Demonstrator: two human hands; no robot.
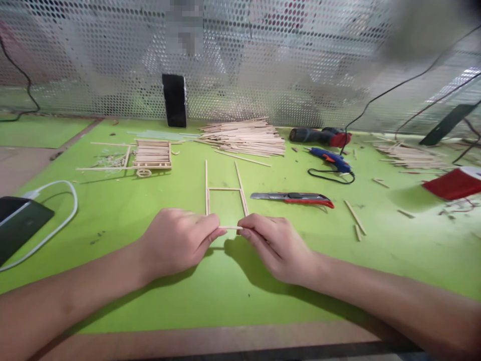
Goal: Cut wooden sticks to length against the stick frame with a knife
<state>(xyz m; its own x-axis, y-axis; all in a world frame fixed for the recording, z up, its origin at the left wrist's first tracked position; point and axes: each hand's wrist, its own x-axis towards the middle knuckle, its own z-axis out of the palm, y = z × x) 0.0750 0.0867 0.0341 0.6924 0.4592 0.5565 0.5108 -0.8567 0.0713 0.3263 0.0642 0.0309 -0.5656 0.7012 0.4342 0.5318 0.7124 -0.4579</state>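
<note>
My left hand [179, 241] and my right hand [276, 244] each pinch one end of a short wooden stick [231, 227], held crosswise just above the green mat [112, 210]. The stick sits at the near ends of a flat stick frame [224, 189] made of two long sticks joined by a crosspiece. Both hands rest low on the mat, fingers closed on the stick.
A pile of sticks [244, 135] lies behind the frame. A small stick cart [152, 155] stands at the left. A utility knife [293, 198], a glue gun [330, 159], a red tool [319, 135], a phone [175, 100] and a dark device with white cable [18, 220] surround it.
</note>
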